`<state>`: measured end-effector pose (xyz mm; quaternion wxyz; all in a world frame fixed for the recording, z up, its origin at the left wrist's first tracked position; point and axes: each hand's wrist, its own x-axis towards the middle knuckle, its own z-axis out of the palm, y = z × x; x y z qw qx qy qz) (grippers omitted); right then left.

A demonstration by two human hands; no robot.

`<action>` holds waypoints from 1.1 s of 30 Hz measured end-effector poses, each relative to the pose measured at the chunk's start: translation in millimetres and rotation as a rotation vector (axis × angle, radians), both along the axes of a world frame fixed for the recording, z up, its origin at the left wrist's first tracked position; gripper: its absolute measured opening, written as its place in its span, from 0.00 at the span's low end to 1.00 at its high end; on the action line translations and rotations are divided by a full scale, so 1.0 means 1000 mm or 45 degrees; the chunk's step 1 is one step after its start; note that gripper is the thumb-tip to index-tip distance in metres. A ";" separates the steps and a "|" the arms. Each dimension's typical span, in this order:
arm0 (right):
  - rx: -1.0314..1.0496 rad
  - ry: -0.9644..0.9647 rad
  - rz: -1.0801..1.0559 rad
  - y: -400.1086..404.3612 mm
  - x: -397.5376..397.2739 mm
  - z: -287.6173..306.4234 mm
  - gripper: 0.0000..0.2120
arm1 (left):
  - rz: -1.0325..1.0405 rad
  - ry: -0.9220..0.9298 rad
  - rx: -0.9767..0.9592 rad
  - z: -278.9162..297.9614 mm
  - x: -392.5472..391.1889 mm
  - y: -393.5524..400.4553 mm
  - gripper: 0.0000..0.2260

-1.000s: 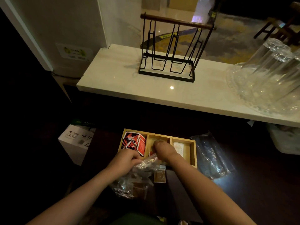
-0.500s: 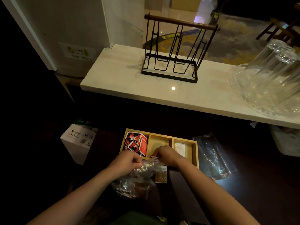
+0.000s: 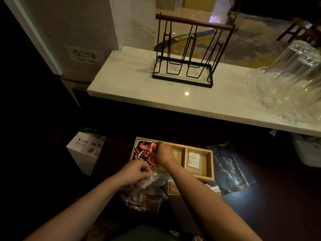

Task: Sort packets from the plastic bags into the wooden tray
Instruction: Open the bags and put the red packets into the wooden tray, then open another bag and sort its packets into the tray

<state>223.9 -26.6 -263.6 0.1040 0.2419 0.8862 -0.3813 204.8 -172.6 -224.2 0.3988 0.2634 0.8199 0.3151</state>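
Note:
A wooden tray (image 3: 199, 177) with three compartments lies on the dark surface below the counter. Red packets (image 3: 143, 151) fill its left compartment, and a white packet (image 3: 193, 160) lies in the right one. My right hand (image 3: 163, 153) hovers over the divider between the left and middle compartments, its fingers closed on a red packet at the edge of the pile. My left hand (image 3: 137, 171) pinches the mouth of a crumpled clear plastic bag (image 3: 144, 193) just in front of the tray. The middle compartment is mostly hidden by my right hand.
A second clear plastic bag (image 3: 231, 167) lies right of the tray. A brown packet (image 3: 173, 188) and a pale packet (image 3: 215, 189) lie in front of it. A white A4 paper box (image 3: 85, 150) stands at left. A wire rack (image 3: 187, 54) and glassware (image 3: 286, 87) stand on the counter.
My right hand has moved from the bag's mouth up and left to the red packets' compartment. My left hand stays on the bag.

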 end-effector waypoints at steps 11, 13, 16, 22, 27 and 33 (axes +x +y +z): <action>-0.151 0.253 -0.442 0.026 0.025 0.001 0.04 | 0.386 -0.703 0.296 0.018 0.004 -0.003 0.03; -0.159 0.320 -0.500 0.030 0.044 0.009 0.06 | 0.460 -0.767 0.347 0.019 0.004 -0.001 0.02; -0.286 0.295 -0.508 0.027 0.074 0.027 0.09 | 0.466 -0.820 0.390 0.022 0.009 0.005 0.02; -0.471 0.410 -0.301 0.001 0.101 0.068 0.03 | 0.406 -0.684 0.487 0.040 0.020 0.022 0.02; -0.286 0.593 -0.305 0.002 0.113 0.094 0.11 | 0.401 -0.542 0.603 0.056 0.025 0.037 0.04; 0.065 0.654 -0.171 -0.003 0.119 0.105 0.18 | 0.456 -0.385 0.651 0.059 0.040 0.050 0.03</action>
